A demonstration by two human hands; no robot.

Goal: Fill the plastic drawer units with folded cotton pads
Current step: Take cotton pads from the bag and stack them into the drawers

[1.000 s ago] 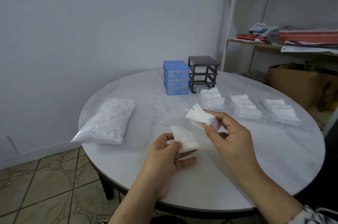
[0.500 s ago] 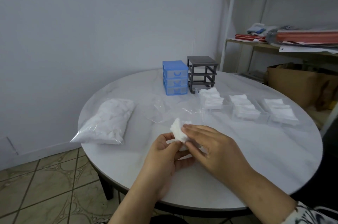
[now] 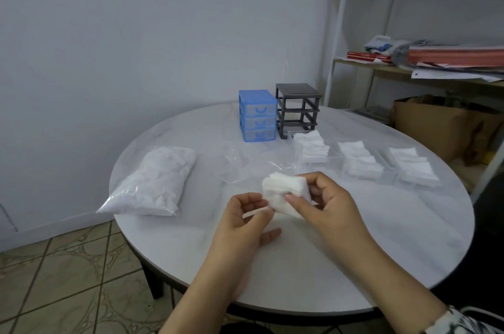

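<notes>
Both hands meet low in the centre of the frame, over the near part of the round table [image 3: 354, 265]. The right hand [image 3: 331, 204] is closed on a small stack of cotton pads [image 3: 283, 190], thumb on the near face and fingers curled behind, while the left hand [image 3: 245, 217] pinches the stack's lower left corner between thumb and fingertips. The pads look loosely squared, edges a little fanned.

To the right of centre, three clear drawers [image 3: 364, 163] sit out on the table, each already carrying rows of folded pads. Behind them, in the upper middle, the grey frame [image 3: 297, 112] stands with its slots open, just beside the blue drawer unit [image 3: 257, 115], whose drawers are in. A full bag of pads [image 3: 154, 179] lies at centre left, and a crumpled clear bag [image 3: 237, 161] lies just beyond the hands.

The risk here, as I read it: a soft stack held by two light pinches can slide apart or unfold on the way over. The drawers also look nearly full, so a careless push could ruffle the rows already laid.
</notes>
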